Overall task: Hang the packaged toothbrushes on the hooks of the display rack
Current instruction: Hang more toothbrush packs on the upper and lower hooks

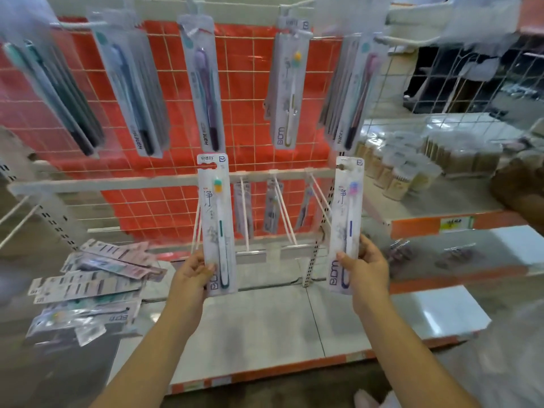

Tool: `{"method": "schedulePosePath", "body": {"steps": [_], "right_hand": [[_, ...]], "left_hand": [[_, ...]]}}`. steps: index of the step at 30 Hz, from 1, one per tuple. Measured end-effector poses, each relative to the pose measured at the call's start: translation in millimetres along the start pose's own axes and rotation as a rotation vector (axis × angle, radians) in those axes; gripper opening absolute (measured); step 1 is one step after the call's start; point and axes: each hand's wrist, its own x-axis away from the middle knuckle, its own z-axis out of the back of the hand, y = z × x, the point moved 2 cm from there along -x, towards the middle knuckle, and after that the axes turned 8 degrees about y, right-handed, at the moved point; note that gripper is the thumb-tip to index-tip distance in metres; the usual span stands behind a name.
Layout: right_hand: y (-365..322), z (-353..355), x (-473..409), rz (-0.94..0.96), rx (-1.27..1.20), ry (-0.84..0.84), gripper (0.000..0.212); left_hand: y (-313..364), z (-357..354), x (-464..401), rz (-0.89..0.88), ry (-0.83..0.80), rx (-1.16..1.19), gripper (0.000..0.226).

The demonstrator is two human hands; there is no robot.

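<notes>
Your left hand (pixel 194 269) pinches the green-handled white toothbrush card (pixel 217 228), your right hand (pixel 366 260) the blue-handled card (pixel 346 225); align each top slot squarely with a near white wire hook (pixel 284 214).

red backing sheet (pixel 250 92) sat behind the wire grid, clear tubs of wooden sticks (pixel 403 175) stood on right shelf (pixel 435 210), orange-edged

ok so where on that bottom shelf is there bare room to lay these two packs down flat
The grey shelf board is bare in the middle and to the right, between the loose pile of packs and the board's right edge, below both hands. The left end is crowded by that pile. The lower hooks behind are mostly bare.
</notes>
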Motion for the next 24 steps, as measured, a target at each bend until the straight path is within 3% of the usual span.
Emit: {"method": "schedulePosePath", "body": {"steps": [7,14,24], "right_hand": [[26,14,-1,-0.044,0.103,-0.037,0.045],[31,35,26,-0.043,0.116,-0.027,0.057],[64,62,88,-0.061,0.161,0.029,0.049]], "left_hand": [[-18,-3,26,0.06,0.08,0.028,0.021],[-47,1,56,0.151,0.045,0.002,0.018],[-62,31,97,0.196,-0.054,-0.06,0.019]]}}
